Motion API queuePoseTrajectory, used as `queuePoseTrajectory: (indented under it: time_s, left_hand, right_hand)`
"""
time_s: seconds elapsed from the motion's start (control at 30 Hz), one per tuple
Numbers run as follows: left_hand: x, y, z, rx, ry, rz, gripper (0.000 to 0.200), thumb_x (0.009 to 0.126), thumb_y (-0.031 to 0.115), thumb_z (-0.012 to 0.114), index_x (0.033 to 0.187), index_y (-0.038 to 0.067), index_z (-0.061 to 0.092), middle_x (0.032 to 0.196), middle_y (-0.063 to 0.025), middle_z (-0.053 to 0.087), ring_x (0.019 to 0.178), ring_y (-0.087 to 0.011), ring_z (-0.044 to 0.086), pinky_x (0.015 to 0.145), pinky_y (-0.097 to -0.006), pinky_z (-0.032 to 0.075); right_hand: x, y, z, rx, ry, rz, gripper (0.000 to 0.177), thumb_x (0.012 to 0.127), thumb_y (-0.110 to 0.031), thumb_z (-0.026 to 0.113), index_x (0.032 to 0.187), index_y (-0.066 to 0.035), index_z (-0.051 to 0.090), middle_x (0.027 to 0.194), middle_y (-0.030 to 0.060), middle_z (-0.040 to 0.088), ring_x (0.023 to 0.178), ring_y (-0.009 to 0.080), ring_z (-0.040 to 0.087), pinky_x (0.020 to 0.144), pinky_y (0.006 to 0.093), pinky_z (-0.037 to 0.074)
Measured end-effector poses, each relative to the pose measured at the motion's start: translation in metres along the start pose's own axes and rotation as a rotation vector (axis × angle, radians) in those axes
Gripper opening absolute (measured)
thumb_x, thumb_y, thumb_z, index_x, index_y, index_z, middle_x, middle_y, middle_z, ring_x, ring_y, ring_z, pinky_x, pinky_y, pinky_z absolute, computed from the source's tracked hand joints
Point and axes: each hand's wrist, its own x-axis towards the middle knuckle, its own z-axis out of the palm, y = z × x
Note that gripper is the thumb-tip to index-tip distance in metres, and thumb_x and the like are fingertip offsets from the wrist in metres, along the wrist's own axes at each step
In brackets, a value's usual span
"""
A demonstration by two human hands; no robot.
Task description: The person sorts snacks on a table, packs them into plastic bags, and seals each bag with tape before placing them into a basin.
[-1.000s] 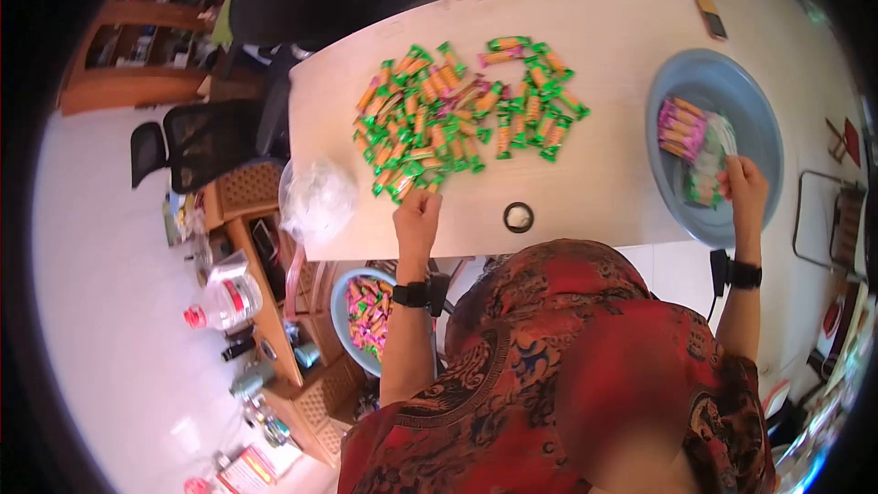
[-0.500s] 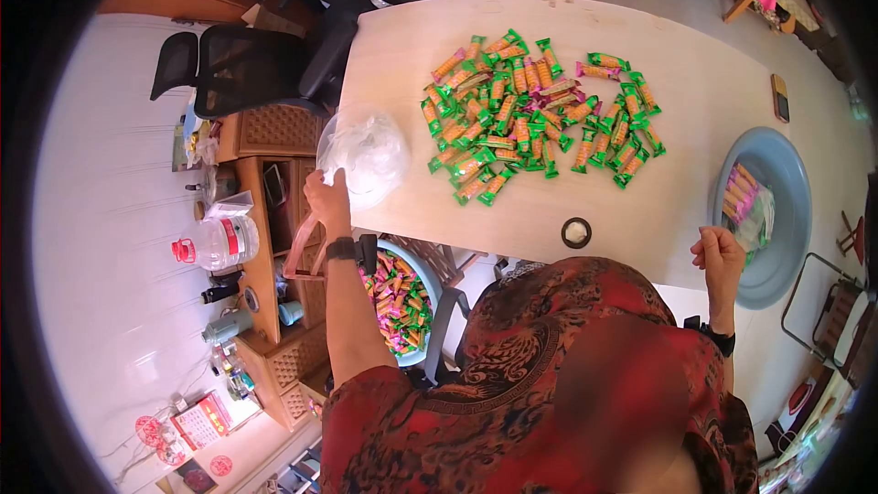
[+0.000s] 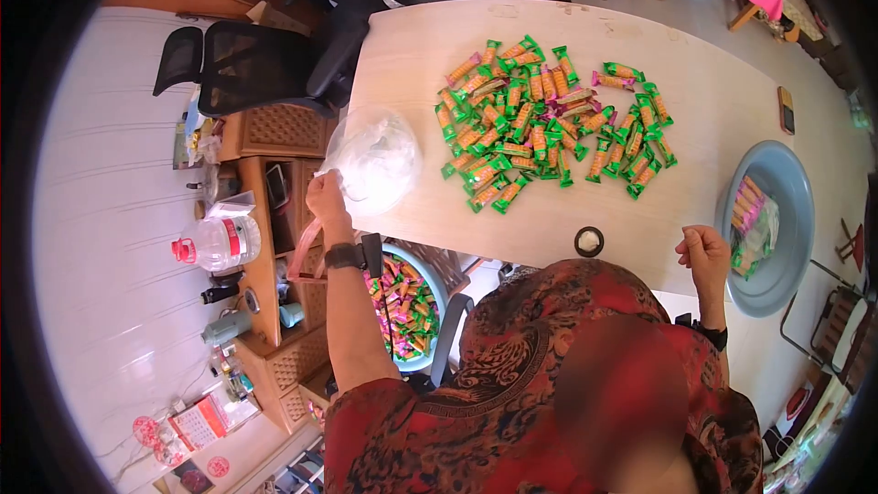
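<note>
Counter [image 3: 530, 229]: pale wood look, smooth, low sheen. Wrappers [image 3: 521, 116]: green and magenta, glossy film. Bags [image 3: 377, 160] — clear thin plastic, crinkled, shiny. Basin [image 3: 777, 285]: blue-grey plastic, smooth. Shirt [image 3: 512, 348] — patterned cloth. Jug [image 3: 224, 242]: transparent plastic, glossy; label red-white.

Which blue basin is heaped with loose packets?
The basin below the table's near edge, beside the left forearm; the other basin, at the right end, holds far fewer packets.
</note>
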Motion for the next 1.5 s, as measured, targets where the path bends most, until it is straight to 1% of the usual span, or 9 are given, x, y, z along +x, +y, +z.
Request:
queuePoseTrajectory:
  time_s: [0.17, 0.7, 0.87, 1.07, 1.13, 1.27, 1.33, 1.4, 1.5]
  left_hand:
    - [-0.029, 0.040, -0.015, -0.278, -0.026, -0.122, 0.016, 0.081, 0.013, 0.063, 0.078, -0.003, 0.064, 0.068, -0.0038, 0.062, 0.057, -0.0089, 0.050, 0.050, -0.0266, 0.042]
    - [-0.116, 0.083, -0.058, -0.132, 0.065, -0.052, 0.017, 0.091, 0.015, 0.056, 0.088, -0.001, 0.058, 0.087, -0.0151, 0.070, 0.070, -0.0148, 0.065, 0.059, -0.0248, 0.052]
    - [-0.198, 0.162, -0.020, -0.225, -0.013, 0.298, 0.011, 0.095, 0.005, 0.050, 0.087, 0.002, 0.057, 0.106, -0.0149, 0.067, 0.084, -0.0211, 0.068, 0.071, -0.0280, 0.054]
    - [-0.288, 0.192, 0.089, -0.267, -0.821, 0.996, 0.024, 0.072, 0.003, 0.074, 0.090, 0.004, 0.059, 0.113, -0.0159, 0.066, 0.106, -0.0338, 0.063, 0.088, -0.0419, 0.051]
    - [-0.293, 0.208, 0.103, -0.105, -0.982, 1.218, 0.026, 0.073, 0.005, 0.076, 0.093, 0.004, 0.059, 0.113, -0.0140, 0.066, 0.109, -0.0334, 0.062, 0.089, -0.0418, 0.050]
    - [-0.255, 0.172, 0.092, -0.255, -0.892, 0.878, 0.018, 0.080, 0.004, 0.072, 0.096, 0.004, 0.064, 0.116, -0.0126, 0.066, 0.112, -0.0324, 0.061, 0.094, -0.0398, 0.048]
    - [-0.206, 0.147, 0.084, -0.003, -0.553, 0.717, 0.026, 0.082, 0.013, 0.074, 0.104, 0.003, 0.063, 0.114, -0.0160, 0.066, 0.109, -0.0342, 0.062, 0.092, -0.0412, 0.049]
    - [-0.136, 0.103, 0.079, 0.346, -0.287, 0.732, 0.043, 0.085, 0.023, 0.070, 0.118, -0.002, 0.057, 0.136, -0.0276, 0.049, 0.134, -0.0411, 0.039, 0.111, -0.0463, 0.032]
    - [-0.064, 0.053, 0.070, 0.924, -0.124, 0.587, 0.087, 0.081, 0.052, 0.067, 0.139, -0.007, 0.038, 0.150, -0.0362, 0.021, 0.141, -0.0531, 0.014, 0.114, -0.0595, 0.015]
  right_hand:
    - [0.004, 0.000, 0.007, 0.002, -0.043, 0.008, 0.019, 0.095, -0.019, 0.063, 0.091, 0.000, 0.067, 0.067, 0.0035, 0.064, 0.054, 0.0061, 0.055, 0.049, 0.0203, 0.044]
    - [0.009, 0.007, 0.007, -0.030, -0.235, 0.021, 0.017, 0.095, -0.016, 0.061, 0.093, 0.001, 0.067, 0.067, 0.0043, 0.064, 0.054, 0.0067, 0.055, 0.049, 0.0209, 0.044]
    - [0.018, -0.023, 0.019, 0.067, -0.499, -0.048, 0.030, 0.096, -0.026, 0.060, 0.108, 0.001, 0.064, 0.078, 0.0078, 0.068, 0.066, 0.0115, 0.063, 0.058, 0.0243, 0.050]
    - [0.009, -0.085, 0.076, 0.908, -0.900, 0.006, 0.061, 0.097, -0.034, 0.060, 0.143, -0.001, 0.040, 0.114, 0.0142, 0.065, 0.102, 0.0232, 0.065, 0.088, 0.0354, 0.052]
    - [0.008, -0.083, 0.080, 0.927, -0.677, 0.105, 0.049, 0.098, -0.027, 0.058, 0.137, -0.001, 0.046, 0.111, 0.0119, 0.065, 0.100, 0.0227, 0.065, 0.088, 0.0352, 0.053]
    - [0.022, -0.048, 0.061, 0.731, -0.465, 0.201, 0.024, 0.091, -0.003, 0.054, 0.115, -0.001, 0.057, 0.100, 0.0073, 0.065, 0.087, 0.0166, 0.064, 0.080, 0.0297, 0.053]
    - [0.024, -0.021, 0.048, 0.840, -0.464, 0.185, 0.025, 0.089, -0.001, 0.053, 0.114, 0.000, 0.058, 0.095, 0.0059, 0.063, 0.084, 0.0149, 0.062, 0.074, 0.0273, 0.050]
    - [0.017, -0.020, 0.043, 0.835, -0.361, 0.191, 0.026, 0.089, -0.001, 0.053, 0.114, 0.000, 0.058, 0.094, 0.0059, 0.063, 0.082, 0.0141, 0.061, 0.072, 0.0263, 0.049]
    - [0.013, -0.014, 0.035, 0.823, -0.196, 0.177, 0.027, 0.088, 0.000, 0.052, 0.114, 0.000, 0.057, 0.093, 0.0055, 0.062, 0.082, 0.0132, 0.060, 0.070, 0.0249, 0.048]
